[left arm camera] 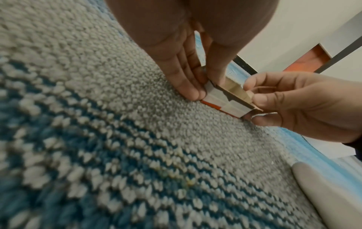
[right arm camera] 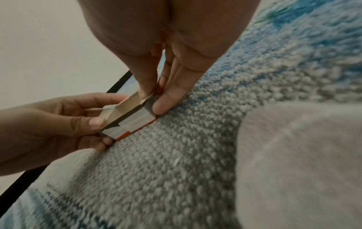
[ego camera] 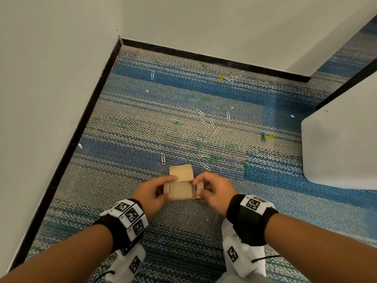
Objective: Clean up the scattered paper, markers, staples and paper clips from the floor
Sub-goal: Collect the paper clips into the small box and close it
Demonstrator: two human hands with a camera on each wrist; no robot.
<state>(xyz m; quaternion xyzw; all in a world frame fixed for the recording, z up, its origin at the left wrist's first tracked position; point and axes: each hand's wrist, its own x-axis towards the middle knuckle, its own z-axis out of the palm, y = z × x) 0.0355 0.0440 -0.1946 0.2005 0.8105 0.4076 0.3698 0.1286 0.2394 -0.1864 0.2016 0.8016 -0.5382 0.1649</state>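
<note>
Lower centre of head view: small box [ego camera: 181, 187], lid flap folded back, resting on carpet [ego camera: 130, 127] betw. both hands.
L hand [ego camera: 154, 194]: pinching box's left end, thumb on top, fingers under/at side; wrist view shows fingertips down at carpet level.
R hand [ego camera: 212, 190]: pinching box's right end, side flap betw. thumb and fingers.
Box inside: looks empty from head view, tho not fully certain.
Clips [ego camera: 206, 123]: white, green, yellow, scattered over centre and upper centre of frame, some in small bunches; nearest ones just above box, furthest near skirting [ego camera: 204, 56] at top.
Scraps: few tiny white bits [ego camera: 80, 146] mid left, upper centre, right; paper or not, too small to tell.
Markers, staples: none made out.
Step (est.): box being opened/readied as container; clip pickup barely started.
Next (est.): free one hand, steady box w/ other, pick nearest clips first, drop in; flat wire in carpet pile likely needs fingernail pinch.
</note>
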